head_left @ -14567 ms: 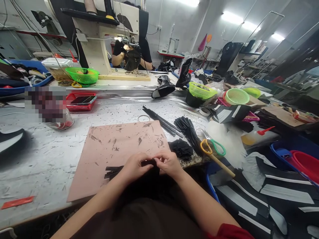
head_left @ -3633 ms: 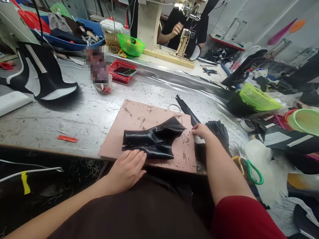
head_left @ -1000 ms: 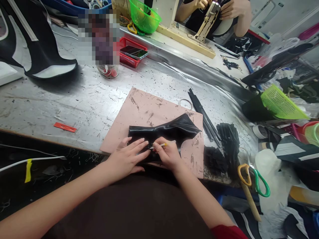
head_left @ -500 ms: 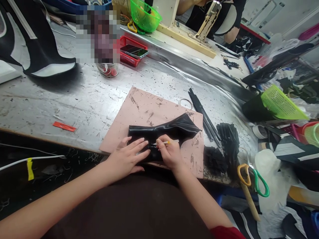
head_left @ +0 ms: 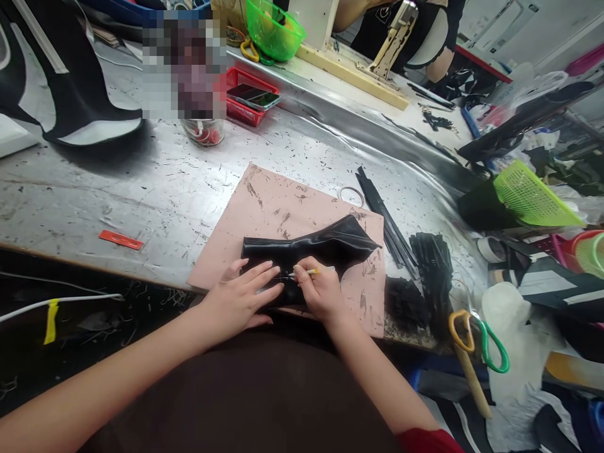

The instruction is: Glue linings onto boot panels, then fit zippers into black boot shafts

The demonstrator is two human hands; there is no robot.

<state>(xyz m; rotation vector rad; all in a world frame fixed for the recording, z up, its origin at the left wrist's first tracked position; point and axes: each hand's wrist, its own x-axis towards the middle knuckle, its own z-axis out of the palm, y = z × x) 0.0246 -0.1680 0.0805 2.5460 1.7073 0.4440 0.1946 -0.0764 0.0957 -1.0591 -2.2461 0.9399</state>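
Observation:
A shiny black boot upper (head_left: 325, 246) lies flat on a pink cutting board (head_left: 274, 211) at the table's near edge. My left hand (head_left: 238, 299) presses flat on the upper's near left part, fingers stretched out. My right hand (head_left: 318, 292) is closed around a thin white and yellow pen (head_left: 311, 272), its tip touching the black material just right of my left fingertips.
Black strips (head_left: 384, 214) and a pile of black pieces (head_left: 406, 302) lie right of the board, with scissors (head_left: 476, 343) beyond. A glass jar (head_left: 204, 131), a red tray holding a phone (head_left: 250, 99) and green baskets (head_left: 533, 195) stand further back. Another person works at a sewing machine (head_left: 391, 38) across the table.
Over the last second both hands stay on the upper; the pen tip shifts only slightly along the material. Earlier, my right hand reached right for the pen while the left held the upper.

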